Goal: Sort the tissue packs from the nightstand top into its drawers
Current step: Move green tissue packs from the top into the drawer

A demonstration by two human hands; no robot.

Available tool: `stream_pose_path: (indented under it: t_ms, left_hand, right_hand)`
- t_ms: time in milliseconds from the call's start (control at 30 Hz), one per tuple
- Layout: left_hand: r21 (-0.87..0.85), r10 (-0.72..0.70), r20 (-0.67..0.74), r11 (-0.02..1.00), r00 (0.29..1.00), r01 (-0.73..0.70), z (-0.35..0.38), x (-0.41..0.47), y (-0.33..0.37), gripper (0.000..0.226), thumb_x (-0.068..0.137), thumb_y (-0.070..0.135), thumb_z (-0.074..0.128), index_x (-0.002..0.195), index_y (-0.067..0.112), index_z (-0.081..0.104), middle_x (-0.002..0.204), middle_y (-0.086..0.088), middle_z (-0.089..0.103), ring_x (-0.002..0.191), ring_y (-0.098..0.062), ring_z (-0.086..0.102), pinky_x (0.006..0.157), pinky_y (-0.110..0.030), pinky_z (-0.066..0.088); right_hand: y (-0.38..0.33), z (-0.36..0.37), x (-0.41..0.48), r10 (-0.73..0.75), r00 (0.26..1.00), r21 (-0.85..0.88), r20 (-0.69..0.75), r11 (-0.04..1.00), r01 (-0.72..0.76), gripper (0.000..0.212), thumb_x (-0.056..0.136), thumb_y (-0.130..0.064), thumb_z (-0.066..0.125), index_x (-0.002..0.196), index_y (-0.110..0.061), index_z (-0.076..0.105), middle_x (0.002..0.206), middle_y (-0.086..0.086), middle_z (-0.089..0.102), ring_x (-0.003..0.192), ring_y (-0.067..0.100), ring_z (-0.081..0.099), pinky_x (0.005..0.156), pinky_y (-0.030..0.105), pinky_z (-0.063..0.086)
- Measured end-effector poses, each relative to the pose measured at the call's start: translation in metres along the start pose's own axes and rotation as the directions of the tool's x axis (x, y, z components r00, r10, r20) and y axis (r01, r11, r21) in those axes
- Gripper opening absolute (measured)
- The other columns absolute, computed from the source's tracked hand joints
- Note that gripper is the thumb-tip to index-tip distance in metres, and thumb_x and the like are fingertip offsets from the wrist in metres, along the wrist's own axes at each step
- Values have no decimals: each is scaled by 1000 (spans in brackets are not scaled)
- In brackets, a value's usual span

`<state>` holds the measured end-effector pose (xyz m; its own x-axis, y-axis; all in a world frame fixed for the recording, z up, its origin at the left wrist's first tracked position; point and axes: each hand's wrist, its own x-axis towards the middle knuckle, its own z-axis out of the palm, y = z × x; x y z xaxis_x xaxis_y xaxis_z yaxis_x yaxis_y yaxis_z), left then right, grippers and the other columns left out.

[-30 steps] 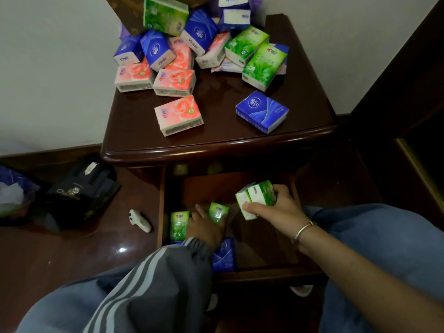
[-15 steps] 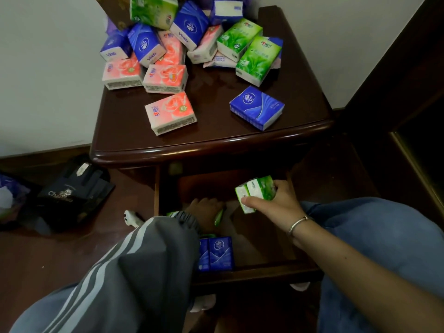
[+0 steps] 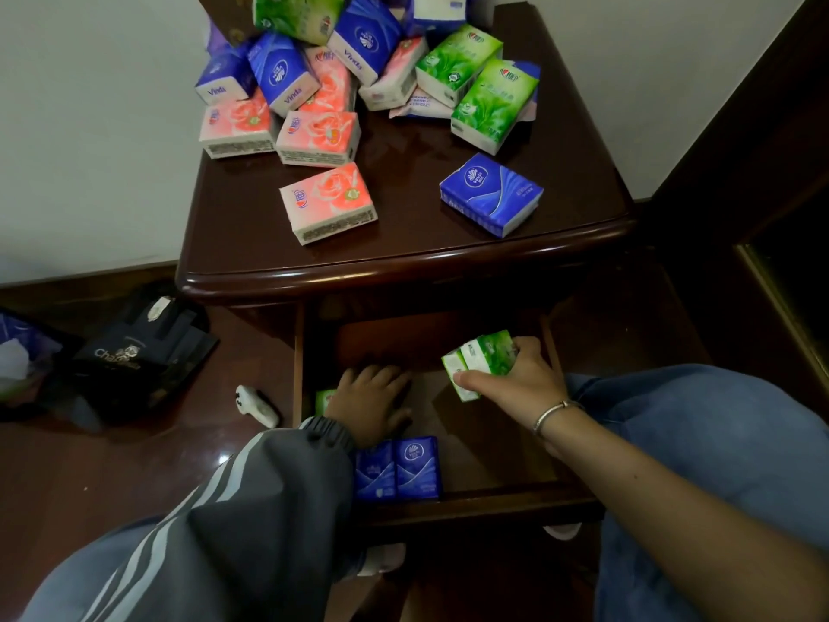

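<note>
Open nightstand drawer (image 3: 484, 498): two blue packs (image 3: 397, 469), left hand (image 3: 372, 404) palm-down inside, green packs (image 3: 486, 356) in grip of right hand (image 3: 516, 381)

The sleeve (image 3: 251, 509) is grey with seemingly 3 pale stripes; the held pack (image 3: 489, 359) is green and white.

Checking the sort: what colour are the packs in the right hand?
Green and white packs, gripped by the right hand; head view.
</note>
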<state>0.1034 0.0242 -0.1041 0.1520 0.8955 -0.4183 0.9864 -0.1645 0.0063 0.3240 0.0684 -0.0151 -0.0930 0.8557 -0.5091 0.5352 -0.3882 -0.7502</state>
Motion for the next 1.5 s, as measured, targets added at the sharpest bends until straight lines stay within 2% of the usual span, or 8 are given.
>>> stream_pose_path:
  t_ms: [367,500,633,800,900,967,1267,1500]
  left_hand:
    - [66,23,144,997,989,-33,1,-6,4,54,96,56,26,138,27,46,150,-1,31,137,-25,28,111,-47,18]
    - [-156,-32,-46,988,998,24,-10,-21,0,49,99,45,30,146,32,31,157,3,19,144,-21,16,115,-42,15]
    - [-338,-221,-224,931,949,137,-32,-47,-14,45,93,34,49,137,26,47,145,1,42,133,-21,37,107,-37,29]
    - [-691,-655,2,545,755,475,-34,-81,-49,51,93,22,54,139,3,42,138,-22,45,128,-36,41,105,-40,33]
    - [-766,-658,296,269,692,583,-26,-80,-51,45,99,30,43,129,-4,48,133,-25,51,125,-35,46,101,-36,36]
    - [-779,-629,318,254,710,574,-23,-73,-47,44,100,32,39,120,-3,55,126,-25,57,118,-35,52,94,-34,39]
    - [-745,-657,239,348,715,569,-20,-60,-49,41,100,31,38,107,-4,59,114,-25,62,109,-38,56,83,-34,40]
    - [-747,-652,223,363,725,557,-16,-56,-52,43,100,33,38,107,-4,58,112,-24,62,104,-36,57,77,-32,37]
  right_hand:
    - [1,8,6,-134,991,-316,4,940,129,82,60,-41,81,122,-20,33,109,-4,43,93,13,47,75,26,39]
    - [0,11,8,-258,960,-437,106,856,278,90,58,-41,82,129,-18,32,122,2,46,107,21,51,85,32,46]
    - [-5,23,5,-384,893,-517,237,728,450,91,56,-46,81,128,-20,33,120,2,46,107,20,49,85,34,46]
    - [-6,52,11,-388,832,-639,397,534,554,90,57,-49,78,130,-21,32,124,2,46,110,23,49,90,38,45]
    - [-2,68,24,-337,823,-675,457,471,568,89,57,-49,78,129,-22,32,124,2,46,111,24,49,92,37,44]
    - [4,75,33,-287,830,-693,478,459,557,87,59,-49,77,129,-22,33,126,3,46,112,25,50,92,36,43]
    - [15,95,64,-163,845,-701,509,492,516,98,56,-49,82,134,-20,30,130,7,45,116,28,47,94,36,42]
    - [15,93,72,45,845,-483,534,836,261,97,65,-34,84,143,-19,28,134,5,43,117,20,50,94,27,43]
